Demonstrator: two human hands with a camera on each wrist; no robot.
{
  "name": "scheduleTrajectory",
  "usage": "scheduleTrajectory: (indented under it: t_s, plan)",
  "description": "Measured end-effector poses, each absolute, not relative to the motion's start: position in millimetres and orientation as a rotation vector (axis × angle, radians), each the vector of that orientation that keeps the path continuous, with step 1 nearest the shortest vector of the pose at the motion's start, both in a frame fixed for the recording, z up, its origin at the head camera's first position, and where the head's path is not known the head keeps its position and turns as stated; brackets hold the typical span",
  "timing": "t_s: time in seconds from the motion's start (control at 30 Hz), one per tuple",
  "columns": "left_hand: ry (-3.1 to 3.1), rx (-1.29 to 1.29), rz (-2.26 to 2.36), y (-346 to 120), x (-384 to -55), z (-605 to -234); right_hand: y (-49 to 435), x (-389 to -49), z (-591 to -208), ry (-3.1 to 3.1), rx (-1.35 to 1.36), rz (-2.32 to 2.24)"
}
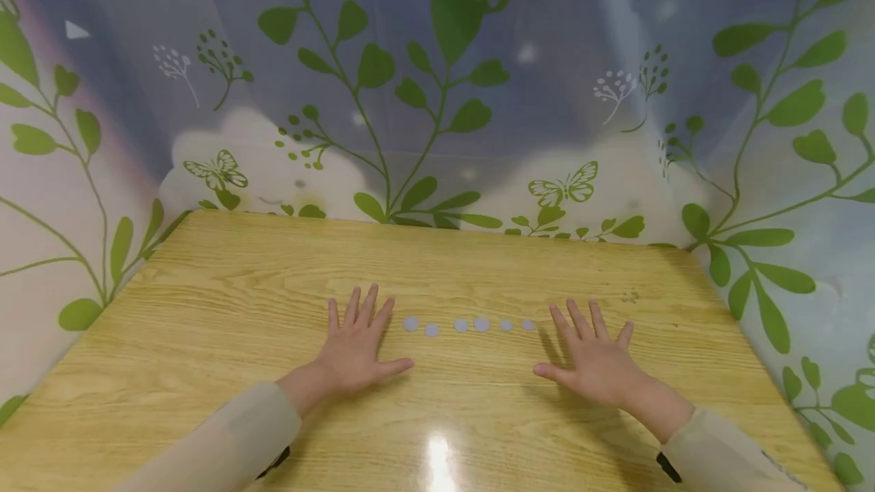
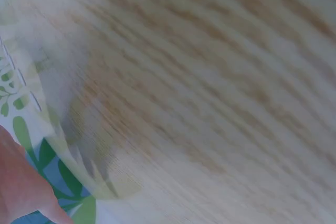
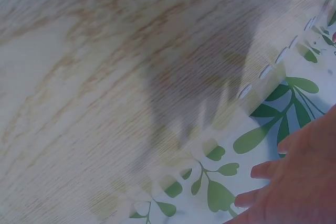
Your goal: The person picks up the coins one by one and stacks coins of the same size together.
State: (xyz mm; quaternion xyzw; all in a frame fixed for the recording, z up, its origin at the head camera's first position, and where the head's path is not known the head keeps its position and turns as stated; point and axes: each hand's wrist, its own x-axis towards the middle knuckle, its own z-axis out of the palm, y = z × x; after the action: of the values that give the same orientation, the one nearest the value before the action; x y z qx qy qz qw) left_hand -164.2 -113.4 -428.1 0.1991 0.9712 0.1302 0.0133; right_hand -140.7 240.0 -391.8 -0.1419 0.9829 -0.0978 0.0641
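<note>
Several flat, round, grey coin-like discs of slightly differing sizes lie in a loose row across the middle of the table. To the left of the row, my left hand has its fingers spread and straight, thumb toward the discs, holding nothing. At the other end, my right hand is spread the same way, its fingertips near the rightmost disc. A shadow falls on the wood beside it. From the right wrist, the discs appear edge-on in a slanting line beyond the hand's shadow.
A curtain printed with green leaves and butterflies hangs behind the table's back edge and along both sides. A small cluster of specks shows on the wood beyond the right hand. Light glares off the table's front part.
</note>
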Motion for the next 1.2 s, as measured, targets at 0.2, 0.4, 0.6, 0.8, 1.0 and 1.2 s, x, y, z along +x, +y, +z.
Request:
scheduleTrajectory:
  t_s: [0.2, 0.4, 0.6, 0.8, 1.0, 1.2]
  plan:
    - [3.010, 0.609, 0.438, -110.5, -172.1, -429.4, 241.7, -140.9, -393.4, 2.971, -0.430, -0.290]
    - [2.951, 0.570, 0.496, -106.9, -182.0, -428.5, 243.3, -141.5, -394.7, 2.971, -0.430, -0.290]
    - [2.954, 0.549, 0.500, -105.5, -193.2, -431.3, 244.1, -141.7, -395.5, 2.976, -0.434, -0.275]
    - [2.970, 0.529, 0.529, -105.5, -201.5, -433.6, 244.3, -142.3, -395.2, 2.969, -0.422, -0.276]
    - [2.951, 0.540, 0.551, -103.3, -205.5, -433.7, 244.1, -141.6, -395.2, 2.980, -0.425, -0.273]
    - [2.906, 0.519, 0.645, -99.5, -207.3, -433.8, 244.2, -140.9, -394.8, 2.992, -0.435, -0.256]
